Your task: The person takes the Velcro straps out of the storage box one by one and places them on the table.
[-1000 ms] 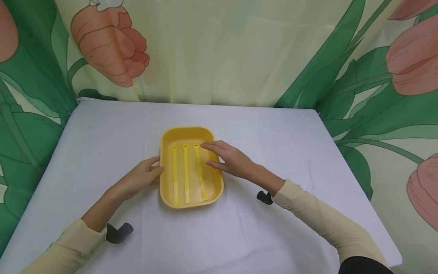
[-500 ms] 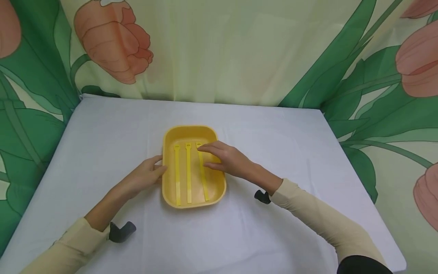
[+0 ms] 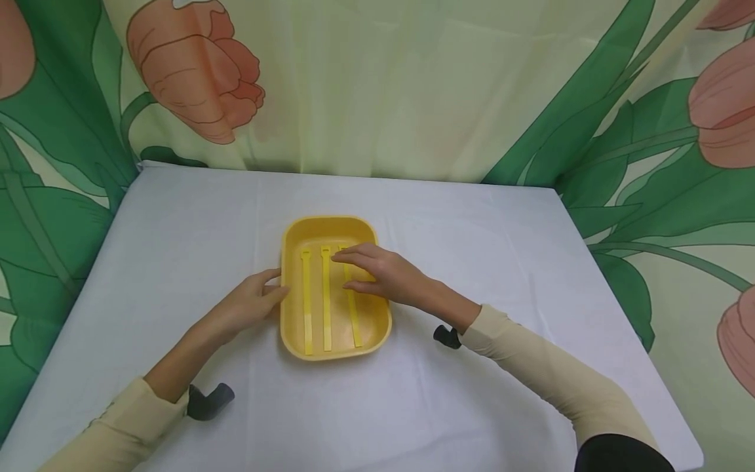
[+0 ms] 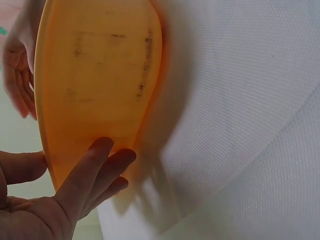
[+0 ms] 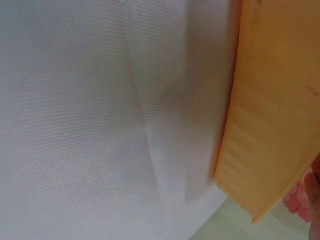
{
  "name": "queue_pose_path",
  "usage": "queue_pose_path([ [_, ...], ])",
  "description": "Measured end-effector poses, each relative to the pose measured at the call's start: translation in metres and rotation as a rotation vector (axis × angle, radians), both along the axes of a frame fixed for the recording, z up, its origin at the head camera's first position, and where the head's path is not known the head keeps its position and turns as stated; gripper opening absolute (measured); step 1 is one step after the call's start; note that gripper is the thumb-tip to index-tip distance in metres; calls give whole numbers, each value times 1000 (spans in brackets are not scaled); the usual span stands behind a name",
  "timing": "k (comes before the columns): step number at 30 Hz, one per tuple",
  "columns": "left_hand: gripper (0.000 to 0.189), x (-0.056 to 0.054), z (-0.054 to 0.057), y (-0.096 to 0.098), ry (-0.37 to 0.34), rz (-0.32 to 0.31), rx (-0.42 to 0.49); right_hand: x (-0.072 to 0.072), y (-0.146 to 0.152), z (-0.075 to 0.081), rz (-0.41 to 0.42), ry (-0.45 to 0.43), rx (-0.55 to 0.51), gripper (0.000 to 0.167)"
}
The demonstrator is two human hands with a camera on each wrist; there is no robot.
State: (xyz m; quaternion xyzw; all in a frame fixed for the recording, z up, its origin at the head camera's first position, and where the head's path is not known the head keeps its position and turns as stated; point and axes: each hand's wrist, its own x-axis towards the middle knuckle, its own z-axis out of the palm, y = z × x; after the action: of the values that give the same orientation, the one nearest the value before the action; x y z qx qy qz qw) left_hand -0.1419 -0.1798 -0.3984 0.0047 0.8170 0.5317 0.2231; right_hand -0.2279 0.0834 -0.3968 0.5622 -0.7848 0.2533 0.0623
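A yellow rounded tray sits on the white-covered table, with three narrow flat yellow strips lying lengthwise in it. Each visible head end is wider. Thumb at the rim and fingers against the outer wall, my left hand holds the tray's left side; the left wrist view shows this grip from below. Over the tray's right half hovers my right hand, fingers extended and thumb apart, with nothing held. It partly covers the right strip. The middle strip and left strip lie uncovered.
White cloth covers the table, whose far edge meets a flower-printed curtain. A dark wrist-mounted piece sticks out at the left cuff, and another at the right cuff.
My right hand has moved left and farther over the tray, now covering part of the right strip. The left hand keeps its hold on the tray's side. The head view has shifted slightly.
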Motion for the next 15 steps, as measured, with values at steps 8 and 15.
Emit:
queue_pose_path([
  [8, 55, 0, 2, 2, 20, 4, -46, 0, -3, 0, 14, 10, 13, 49],
  [15, 58, 0, 5, 0, 20, 3, -82, -1, -5, 0, 28, 6, 16, 50],
])
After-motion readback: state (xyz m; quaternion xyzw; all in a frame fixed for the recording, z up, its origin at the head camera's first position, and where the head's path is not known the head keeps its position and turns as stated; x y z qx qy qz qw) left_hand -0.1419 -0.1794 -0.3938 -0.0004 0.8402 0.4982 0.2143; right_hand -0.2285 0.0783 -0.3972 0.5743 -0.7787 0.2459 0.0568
